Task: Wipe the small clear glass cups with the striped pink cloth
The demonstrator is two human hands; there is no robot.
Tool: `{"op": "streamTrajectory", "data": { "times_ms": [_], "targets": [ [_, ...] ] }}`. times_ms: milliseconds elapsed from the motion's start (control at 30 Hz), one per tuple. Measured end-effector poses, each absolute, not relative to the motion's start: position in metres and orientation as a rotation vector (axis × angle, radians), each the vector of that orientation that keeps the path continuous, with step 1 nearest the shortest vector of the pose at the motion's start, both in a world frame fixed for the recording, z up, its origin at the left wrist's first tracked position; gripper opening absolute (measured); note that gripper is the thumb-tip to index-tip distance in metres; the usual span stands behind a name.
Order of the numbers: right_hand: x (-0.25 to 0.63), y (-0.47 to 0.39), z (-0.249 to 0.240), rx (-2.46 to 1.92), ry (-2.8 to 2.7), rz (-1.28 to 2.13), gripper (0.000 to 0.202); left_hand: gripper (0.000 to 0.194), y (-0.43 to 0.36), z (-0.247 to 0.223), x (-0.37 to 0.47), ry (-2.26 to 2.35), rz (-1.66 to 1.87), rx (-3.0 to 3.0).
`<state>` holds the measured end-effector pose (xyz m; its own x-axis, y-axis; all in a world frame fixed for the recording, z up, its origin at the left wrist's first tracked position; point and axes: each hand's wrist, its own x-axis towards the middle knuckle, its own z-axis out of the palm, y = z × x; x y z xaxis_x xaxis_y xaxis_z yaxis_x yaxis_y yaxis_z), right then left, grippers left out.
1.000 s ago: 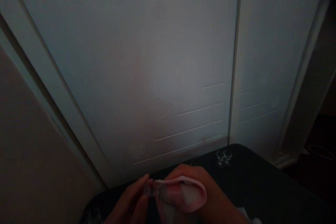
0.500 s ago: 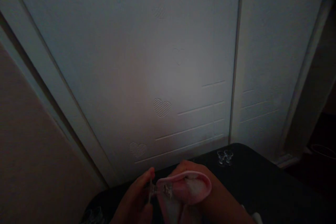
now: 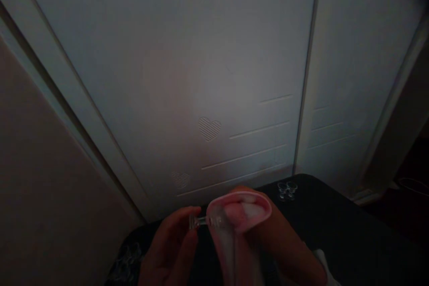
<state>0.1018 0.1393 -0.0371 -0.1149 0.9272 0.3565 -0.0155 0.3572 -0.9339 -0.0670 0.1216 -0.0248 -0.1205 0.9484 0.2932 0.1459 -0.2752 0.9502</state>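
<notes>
Between the thumb and fingers of my left hand (image 3: 170, 241) is the flat foot of a small clear stemmed glass (image 3: 201, 220). The glass lies sideways, its bowl pointing right against a pink and white cloth (image 3: 250, 196). My right hand (image 3: 243, 189) is wrapped in or behind this cloth, with only part of its back showing. The cloth's pink edge loops around a white middle, and its lower part hangs down between my hands. Dim light blurs where the cloth meets the bowl.
On the dark tabletop (image 3: 335, 223), two small clear glasses (image 3: 287, 191) stand at the back right. Several clear glass pieces (image 3: 127, 257) sit at the front left. A pale panel (image 3: 248, 71) with heart patterns rises right behind the table, and a brown surface (image 3: 40, 187) stands at left.
Both hands, the glass and the cloth are a little higher in view. The glass's foot has turned, and the cloth hangs longer. The view has shifted slightly.
</notes>
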Motion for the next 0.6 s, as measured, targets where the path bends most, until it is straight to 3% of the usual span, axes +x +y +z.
{"op": "streamTrajectory", "data": {
  "times_ms": [267, 600],
  "targets": [
    [0.098, 0.137, -0.055, -0.645, -1.169, 1.347, 0.038, 0.028, 0.114, -0.031, -0.056, 1.169, 1.705, 1.325],
    [0.096, 0.132, -0.052, -0.546, -1.169, 1.387, 0.045, 0.031, 0.111, -0.040, -0.043, 1.231, 1.934, 1.316]
  ]
}}
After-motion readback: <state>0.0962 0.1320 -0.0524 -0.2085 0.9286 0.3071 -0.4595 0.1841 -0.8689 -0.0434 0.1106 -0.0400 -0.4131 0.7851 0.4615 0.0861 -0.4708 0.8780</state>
